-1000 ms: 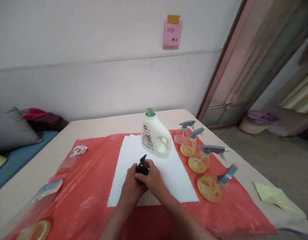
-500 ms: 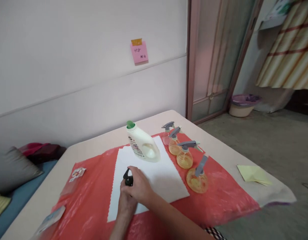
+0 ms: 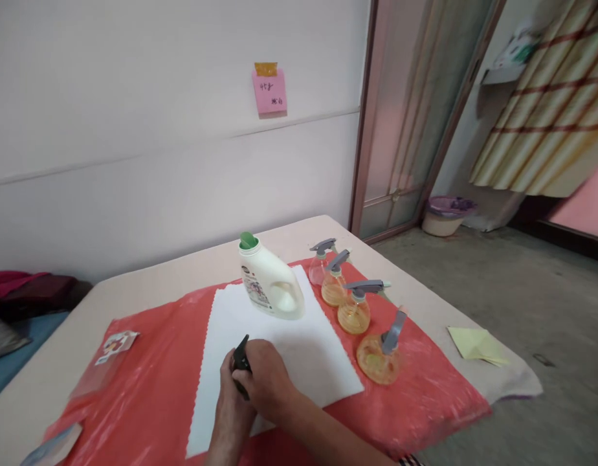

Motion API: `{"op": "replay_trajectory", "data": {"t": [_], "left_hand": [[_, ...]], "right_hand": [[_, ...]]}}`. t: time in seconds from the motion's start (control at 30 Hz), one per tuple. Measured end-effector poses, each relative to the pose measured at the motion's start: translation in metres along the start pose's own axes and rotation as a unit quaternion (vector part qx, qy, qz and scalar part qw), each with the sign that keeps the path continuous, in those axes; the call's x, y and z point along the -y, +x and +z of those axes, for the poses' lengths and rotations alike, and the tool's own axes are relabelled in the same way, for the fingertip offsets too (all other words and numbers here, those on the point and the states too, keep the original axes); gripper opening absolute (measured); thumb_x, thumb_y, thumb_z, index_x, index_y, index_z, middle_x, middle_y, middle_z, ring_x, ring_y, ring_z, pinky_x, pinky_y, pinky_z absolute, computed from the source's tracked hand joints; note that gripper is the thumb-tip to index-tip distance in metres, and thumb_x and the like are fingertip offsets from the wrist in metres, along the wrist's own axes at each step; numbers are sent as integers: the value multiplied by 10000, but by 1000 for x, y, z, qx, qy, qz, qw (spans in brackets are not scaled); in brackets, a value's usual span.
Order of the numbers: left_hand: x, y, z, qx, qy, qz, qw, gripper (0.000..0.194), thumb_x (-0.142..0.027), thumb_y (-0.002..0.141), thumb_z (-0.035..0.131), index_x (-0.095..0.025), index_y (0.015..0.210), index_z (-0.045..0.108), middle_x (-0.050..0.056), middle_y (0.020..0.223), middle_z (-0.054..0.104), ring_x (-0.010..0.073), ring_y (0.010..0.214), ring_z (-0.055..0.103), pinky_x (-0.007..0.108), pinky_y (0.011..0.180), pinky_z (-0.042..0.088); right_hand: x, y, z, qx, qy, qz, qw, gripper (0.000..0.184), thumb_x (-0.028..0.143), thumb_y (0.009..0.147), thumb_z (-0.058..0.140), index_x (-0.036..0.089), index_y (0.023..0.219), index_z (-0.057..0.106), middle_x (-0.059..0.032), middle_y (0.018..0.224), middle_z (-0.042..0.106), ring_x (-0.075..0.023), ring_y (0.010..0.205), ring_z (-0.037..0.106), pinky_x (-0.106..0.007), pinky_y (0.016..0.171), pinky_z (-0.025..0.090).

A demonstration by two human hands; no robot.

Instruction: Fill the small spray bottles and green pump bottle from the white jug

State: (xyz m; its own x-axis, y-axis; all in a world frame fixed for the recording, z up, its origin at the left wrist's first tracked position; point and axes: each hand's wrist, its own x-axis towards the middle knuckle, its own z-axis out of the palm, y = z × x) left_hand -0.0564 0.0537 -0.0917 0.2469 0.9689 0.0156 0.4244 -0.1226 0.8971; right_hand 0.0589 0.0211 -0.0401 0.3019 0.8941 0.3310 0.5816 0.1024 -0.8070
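Near the front of the white sheet [image 3: 309, 349], a small black object with a lever-like top [image 3: 241, 357] is between my two hands. Its lower part is hidden by the fingers, so I cannot make out its kind. My left hand [image 3: 230, 398] wraps it from below and the left. From the right, my right hand [image 3: 268, 375] closes over its upper part, fingers curled. Beyond them a white detergent jug [image 3: 270, 278] with a green spout stands uncapped on the sheet. Several clear spray bottles [image 3: 354, 314] with grey trigger heads line the sheet's right side.
A red plastic sheet [image 3: 158, 362] covers much of the table [image 3: 148, 281]. Printed packets [image 3: 115, 346] lie at its left, yellow paper notes [image 3: 477, 344] at the right edge. A pink note [image 3: 270, 94] hangs on the wall behind; a bin [image 3: 444, 217] stands on the floor.
The view has shifted, bringing more of the right side of the room in. My right hand has closed further over the black object, whose top now tilts differently.
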Motion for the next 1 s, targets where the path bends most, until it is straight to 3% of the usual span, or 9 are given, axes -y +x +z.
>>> {"op": "replay_trajectory", "data": {"t": [0.07, 0.17, 0.37, 0.6, 0.7, 0.87, 1.0], "left_hand": [[-3, -1, 3, 0, -26, 16, 1000, 1030, -442, 698, 723, -237, 1539, 167, 179, 1492, 457, 339, 1287, 577, 468, 1020, 521], [-6, 0, 4, 22, -2, 52, 998, 1004, -398, 690, 735, -249, 1531, 207, 170, 1565, 353, 346, 1403, 458, 498, 1096, 456], [2, 3, -3, 115, 128, 38, 984, 810, -278, 766, 610, -213, 1515, 309, 145, 1510, 431, 307, 1420, 436, 481, 1158, 383], [-5, 4, -5, 160, 203, 31, 966, 712, -280, 800, 563, -207, 1489, 402, 154, 1492, 473, 318, 1365, 493, 430, 1077, 425], [-7, 7, -8, 165, 223, 23, 960, 693, -299, 815, 552, -184, 1486, 421, 177, 1506, 461, 344, 1347, 505, 448, 1054, 431], [-15, 10, -15, 170, 233, 12, 957, 666, -311, 843, 513, -164, 1487, 430, 186, 1526, 443, 351, 1338, 511, 451, 1021, 446], [-26, 9, -21, 197, 239, 3, 951, 651, -312, 858, 499, -152, 1486, 441, 190, 1534, 432, 344, 1332, 521, 439, 1030, 440]], "right_hand": [[-3, 0, -9, -38, 0, 21, 999, 129, 219, 803, 659, 206, 926, 626, -54, 938, 668, -227, 887, 593, -342, 816, 445], [-11, 4, -25, -103, 2, 59, 993, 248, 333, 858, 650, 211, 1073, 634, -71, 1020, 672, -241, 956, 603, -362, 858, 457], [-37, 15, -45, -210, -5, 111, 971, 301, 483, 839, 637, 219, 982, 646, -74, 944, 664, -266, 931, 589, -406, 867, 450], [-61, 28, -66, -335, 6, 176, 926, 426, 560, 761, 605, 185, 963, 611, -88, 882, 659, -265, 822, 587, -420, 800, 459], [-65, 29, -69, -357, 20, 198, 913, 418, 557, 727, 622, 187, 920, 604, -70, 818, 650, -255, 768, 588, -405, 759, 469], [-66, 26, -68, -367, 37, 202, 907, 462, 532, 726, 637, 184, 1026, 597, -78, 948, 660, -251, 888, 613, -385, 829, 473], [-68, 25, -67, -346, 30, 190, 918, 350, 498, 721, 585, 194, 888, 628, -78, 834, 659, -262, 803, 602, -403, 795, 463]]}}
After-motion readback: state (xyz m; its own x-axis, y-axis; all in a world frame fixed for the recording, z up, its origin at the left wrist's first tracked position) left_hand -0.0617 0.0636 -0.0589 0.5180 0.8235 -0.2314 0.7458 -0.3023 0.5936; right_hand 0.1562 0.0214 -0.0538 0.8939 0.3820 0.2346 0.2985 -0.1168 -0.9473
